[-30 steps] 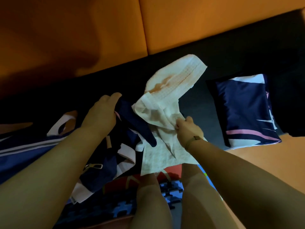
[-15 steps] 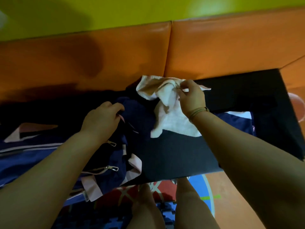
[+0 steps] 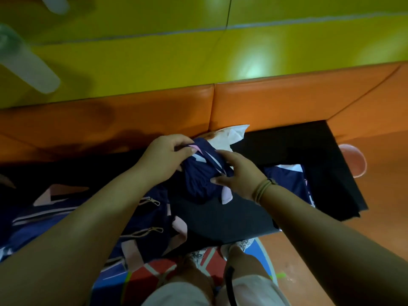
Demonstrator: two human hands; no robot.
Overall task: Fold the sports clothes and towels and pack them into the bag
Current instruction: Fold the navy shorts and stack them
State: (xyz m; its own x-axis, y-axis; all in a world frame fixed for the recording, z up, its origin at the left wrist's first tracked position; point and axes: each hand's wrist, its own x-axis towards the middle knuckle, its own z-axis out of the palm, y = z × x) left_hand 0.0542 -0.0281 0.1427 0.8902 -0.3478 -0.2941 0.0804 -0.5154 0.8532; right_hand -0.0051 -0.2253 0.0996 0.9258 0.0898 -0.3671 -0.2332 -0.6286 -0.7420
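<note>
A crumpled navy sports garment (image 3: 199, 180) with pink and white stripes lies bunched on the black surface (image 3: 287, 151). My left hand (image 3: 164, 159) grips its upper left edge. My right hand (image 3: 237, 173) presses on its right side with fingers spread. A white towel (image 3: 231, 134) with a brownish stain lies behind the garment against the orange padding. The navy bag (image 3: 66, 219) with pink trim and zipper pulls lies at the lower left. A folded navy garment (image 3: 289, 180) sits at the right, partly hidden by my right arm.
Orange padded cushions (image 3: 276, 102) back the black surface, with yellow-green padding (image 3: 154, 58) above. A pink round object (image 3: 353, 160) sits on the orange floor at the right. My legs and shoes stand on a red and blue mat (image 3: 154, 270) below.
My right hand let go of the white towel, which now lies at the back. Both hands have come onto the navy garment. The view has tilted up toward the wall.
</note>
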